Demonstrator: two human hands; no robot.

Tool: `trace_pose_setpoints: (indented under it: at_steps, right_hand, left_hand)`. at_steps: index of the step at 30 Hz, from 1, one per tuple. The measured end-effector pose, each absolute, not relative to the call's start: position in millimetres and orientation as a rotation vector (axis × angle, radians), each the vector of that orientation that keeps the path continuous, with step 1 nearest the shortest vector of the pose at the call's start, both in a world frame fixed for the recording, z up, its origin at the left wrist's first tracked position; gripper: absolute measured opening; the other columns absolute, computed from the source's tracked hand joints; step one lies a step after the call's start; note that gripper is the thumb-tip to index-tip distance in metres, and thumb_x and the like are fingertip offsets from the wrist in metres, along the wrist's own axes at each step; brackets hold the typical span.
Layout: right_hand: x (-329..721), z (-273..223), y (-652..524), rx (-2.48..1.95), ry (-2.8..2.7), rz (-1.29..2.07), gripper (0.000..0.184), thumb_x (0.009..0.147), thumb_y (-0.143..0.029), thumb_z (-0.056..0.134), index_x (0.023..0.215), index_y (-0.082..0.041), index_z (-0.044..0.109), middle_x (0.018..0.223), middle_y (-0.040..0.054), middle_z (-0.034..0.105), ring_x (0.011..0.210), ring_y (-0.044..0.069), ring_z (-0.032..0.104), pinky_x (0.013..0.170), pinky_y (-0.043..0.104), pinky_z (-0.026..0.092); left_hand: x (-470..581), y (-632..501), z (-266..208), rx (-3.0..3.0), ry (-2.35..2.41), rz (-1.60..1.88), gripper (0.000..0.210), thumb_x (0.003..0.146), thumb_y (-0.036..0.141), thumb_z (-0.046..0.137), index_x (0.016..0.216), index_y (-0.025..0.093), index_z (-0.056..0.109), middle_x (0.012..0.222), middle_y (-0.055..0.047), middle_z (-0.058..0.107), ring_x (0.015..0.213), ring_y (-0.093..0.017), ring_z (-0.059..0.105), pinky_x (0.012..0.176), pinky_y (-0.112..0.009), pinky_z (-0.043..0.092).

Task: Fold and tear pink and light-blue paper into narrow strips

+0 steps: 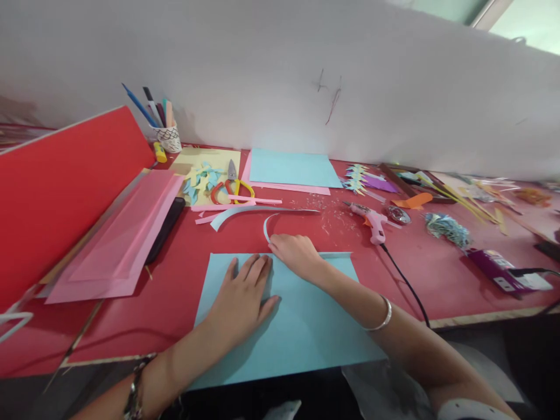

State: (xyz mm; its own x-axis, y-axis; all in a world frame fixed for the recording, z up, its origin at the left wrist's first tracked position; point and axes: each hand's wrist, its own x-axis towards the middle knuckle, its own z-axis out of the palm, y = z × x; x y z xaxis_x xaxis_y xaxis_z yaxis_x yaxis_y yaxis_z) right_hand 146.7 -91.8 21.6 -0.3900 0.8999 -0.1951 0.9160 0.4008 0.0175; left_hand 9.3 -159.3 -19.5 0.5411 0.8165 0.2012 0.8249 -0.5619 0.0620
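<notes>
A light blue sheet of paper (315, 326) lies at the table's front edge, directly before me. My left hand (242, 294) rests flat on its left half, fingers spread. At the sheet's far edge, my right hand (295, 254) is closed on a narrow blue paper strip (266, 227). The strip's free end curls up past my fingertips, while a folded or partly separated edge (336, 255) shows right of the hand. Just beyond lies another curved pale blue strip (236, 214), beside pink strips (219, 207).
Scissors (232, 181) and paper cuttings (203, 181) lie at the back left, near a pen cup (168, 139). Pink sheets (114, 245) are stacked left. A pink glue gun (370, 221) with a black cord lies right, near a purple box (496, 268) and a power strip.
</notes>
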Motion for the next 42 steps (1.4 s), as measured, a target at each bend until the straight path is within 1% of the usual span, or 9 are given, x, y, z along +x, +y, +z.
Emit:
trace_pose_setpoints:
  at_steps: [4,8,11,15,23,27,31,38,42]
  right_hand:
    - [151.8,20.5,-89.6,1.695,2.482,-0.15,0.029,0.089,-0.031,0.03,0.09,-0.018,0.056,0.086,0.0061,0.065,0.072,0.018,0.06,0.051,0.024,0.029]
    - [162.6,20.3,-90.5,1.581,2.679,-0.228,0.026,0.084,-0.04,0.04,0.079,-0.018,0.054,0.078,0.0016,0.062,0.066,0.013,0.054,0.049,0.023,0.021]
    - [169.1,19.2,-92.3,1.523,2.734,-0.24,0.023,0.084,-0.035,0.041,0.077,-0.017,0.053,0.077,0.0005,0.06,0.064,0.01,0.05,0.049,0.023,0.019]
    - [171.3,16.1,-92.7,1.467,2.732,-0.211,0.027,0.088,-0.032,0.035,0.078,-0.017,0.055,0.079,0.0013,0.06,0.067,0.01,0.051,0.049,0.023,0.017]
    - [166.1,15.7,-89.5,1.558,2.582,-0.175,0.027,0.089,-0.03,0.033,0.086,-0.017,0.057,0.084,0.0031,0.062,0.069,0.012,0.054,0.049,0.025,0.015]
    - [171.2,15.9,-88.2,1.648,2.602,-0.228,0.028,0.088,-0.032,0.035,0.078,-0.017,0.055,0.077,0.0018,0.06,0.063,0.011,0.049,0.049,0.024,0.016]
    - [180.7,15.8,-89.0,1.569,2.741,-0.308,0.028,0.083,-0.041,0.042,0.072,-0.017,0.051,0.07,-0.001,0.056,0.058,0.009,0.043,0.05,0.022,0.019]
    - [179.2,16.4,-88.6,1.456,2.661,-0.23,0.023,0.089,-0.03,0.036,0.082,-0.017,0.054,0.086,0.0026,0.06,0.072,0.012,0.052,0.051,0.024,0.018]
    - [176.5,16.0,-87.8,1.601,2.571,-0.195,0.024,0.089,-0.028,0.034,0.084,-0.017,0.055,0.084,0.0033,0.06,0.07,0.012,0.052,0.05,0.024,0.016]
  left_hand:
    - [8.9,-159.4,-17.5,-2.732,-1.453,-0.305,0.05,0.085,0.041,0.032,0.122,0.009,0.045,0.119,-0.014,0.054,0.111,-0.027,0.044,0.094,-0.047,0.032]
    - [8.6,-159.5,-16.3,-2.73,-1.466,-0.289,0.051,0.085,0.041,0.032,0.123,0.01,0.044,0.118,-0.014,0.054,0.111,-0.027,0.045,0.094,-0.047,0.032]
    - [8.2,-159.8,-17.4,-2.735,-1.453,-0.305,0.051,0.086,0.042,0.03,0.123,0.009,0.044,0.119,-0.014,0.054,0.112,-0.027,0.044,0.094,-0.047,0.031]
    - [7.8,-160.1,-19.4,-2.713,-1.446,-0.329,0.05,0.086,0.041,0.029,0.122,0.011,0.045,0.119,-0.013,0.054,0.112,-0.026,0.044,0.095,-0.046,0.031]
    - [8.7,-159.7,-20.1,-2.701,-1.43,-0.282,0.05,0.086,0.04,0.03,0.123,0.01,0.044,0.121,-0.014,0.052,0.112,-0.027,0.044,0.094,-0.048,0.032]
    - [8.4,-160.1,-20.1,-2.715,-1.44,-0.29,0.051,0.086,0.041,0.028,0.124,0.01,0.044,0.123,-0.013,0.051,0.112,-0.026,0.043,0.094,-0.047,0.032]
    - [8.4,-160.4,-19.2,-2.72,-1.44,-0.301,0.051,0.086,0.041,0.028,0.124,0.009,0.044,0.123,-0.014,0.051,0.113,-0.027,0.043,0.094,-0.047,0.031]
    - [8.0,-160.8,-20.0,-2.706,-1.428,-0.291,0.051,0.086,0.04,0.029,0.124,0.009,0.043,0.123,-0.013,0.051,0.113,-0.027,0.043,0.094,-0.048,0.031]
    - [8.1,-160.7,-18.7,-2.715,-1.429,-0.28,0.05,0.086,0.04,0.03,0.124,0.01,0.043,0.123,-0.013,0.051,0.112,-0.027,0.043,0.094,-0.048,0.031]
